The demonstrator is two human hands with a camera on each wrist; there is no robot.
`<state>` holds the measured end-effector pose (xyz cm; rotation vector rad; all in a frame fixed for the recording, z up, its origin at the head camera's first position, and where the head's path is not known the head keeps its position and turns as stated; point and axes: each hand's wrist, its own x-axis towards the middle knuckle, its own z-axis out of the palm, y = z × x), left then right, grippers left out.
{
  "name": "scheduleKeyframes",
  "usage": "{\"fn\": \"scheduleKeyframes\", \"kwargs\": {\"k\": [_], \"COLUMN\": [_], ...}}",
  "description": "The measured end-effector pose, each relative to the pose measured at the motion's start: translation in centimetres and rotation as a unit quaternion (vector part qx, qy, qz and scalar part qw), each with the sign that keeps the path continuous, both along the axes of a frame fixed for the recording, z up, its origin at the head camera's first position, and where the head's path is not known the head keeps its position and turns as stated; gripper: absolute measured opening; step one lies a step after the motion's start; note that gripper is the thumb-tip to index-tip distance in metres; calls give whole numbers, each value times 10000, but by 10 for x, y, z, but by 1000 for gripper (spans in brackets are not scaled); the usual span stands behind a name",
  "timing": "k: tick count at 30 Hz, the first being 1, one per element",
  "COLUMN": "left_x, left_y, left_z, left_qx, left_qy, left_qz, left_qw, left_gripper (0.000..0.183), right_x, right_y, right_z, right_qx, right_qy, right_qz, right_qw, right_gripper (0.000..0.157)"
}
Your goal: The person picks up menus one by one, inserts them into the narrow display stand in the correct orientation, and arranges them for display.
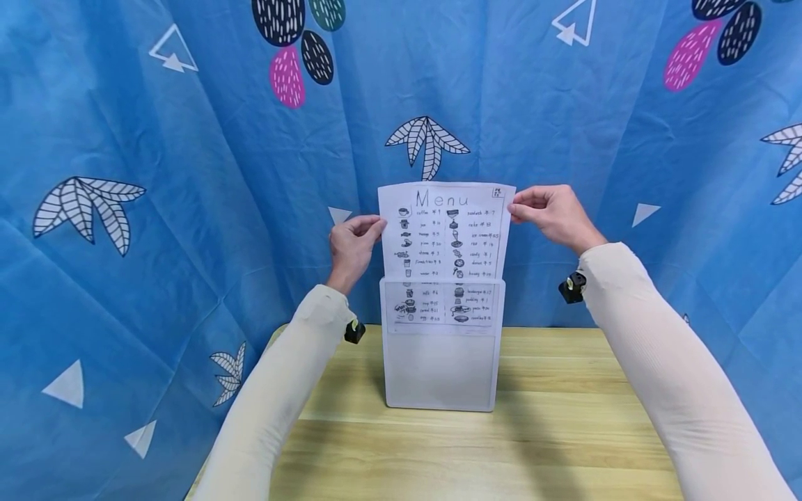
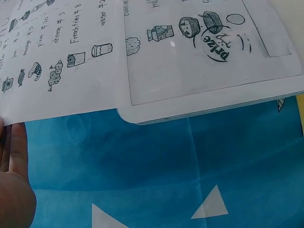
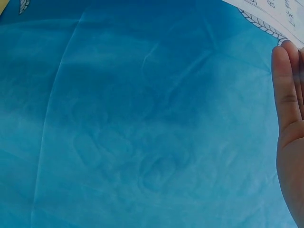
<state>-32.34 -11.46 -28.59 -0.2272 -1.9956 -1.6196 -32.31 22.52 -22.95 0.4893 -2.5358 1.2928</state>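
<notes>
A white paper menu (image 1: 432,240) with handwritten words and small food drawings stands upright, its lower part inside a clear-fronted white sign holder (image 1: 438,372). The menu's upper part sticks out above the holder's top edge. My left hand (image 1: 353,247) pinches the sheet's left edge between thumb and fingers. On the opposite side my right hand (image 1: 554,214) pinches the right edge near the top corner. In the left wrist view the printed sheet (image 2: 61,90) passes behind the holder's clear front (image 2: 166,85). Only a corner of the paper (image 3: 273,12) shows in the right wrist view.
The holder stands on a light wooden table (image 1: 351,445). Behind and at the left hangs a blue patterned curtain (image 1: 250,195), close to the table's back edge. A small black wrist camera (image 1: 354,332) sits on the left wrist, another (image 1: 571,287) on the right.
</notes>
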Motion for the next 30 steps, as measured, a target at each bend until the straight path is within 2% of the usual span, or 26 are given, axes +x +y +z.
{"fn": "scheduleKeyframes", "kwargs": {"k": [8,17,30], "left_x": [0,2,4], "left_y": [0,-1,-1], "left_z": [-2,-5,-8], "left_qx": [35,-47,63], "left_qy": [40,-165,-121], "left_qz": [-58,-27,-125], "left_qw": [10000,9998,9998], "left_gripper": [20,21,20], "right_x": [1,2,1], "right_y": [0,1,2], "right_z": [-1,-5,-10], "right_qx": [21,36,9], "right_qy": [-24,-11,-115], "right_qz": [-18,99,108], "right_qw": [10000,9999,9999], "right_gripper": [29,28,30]}}
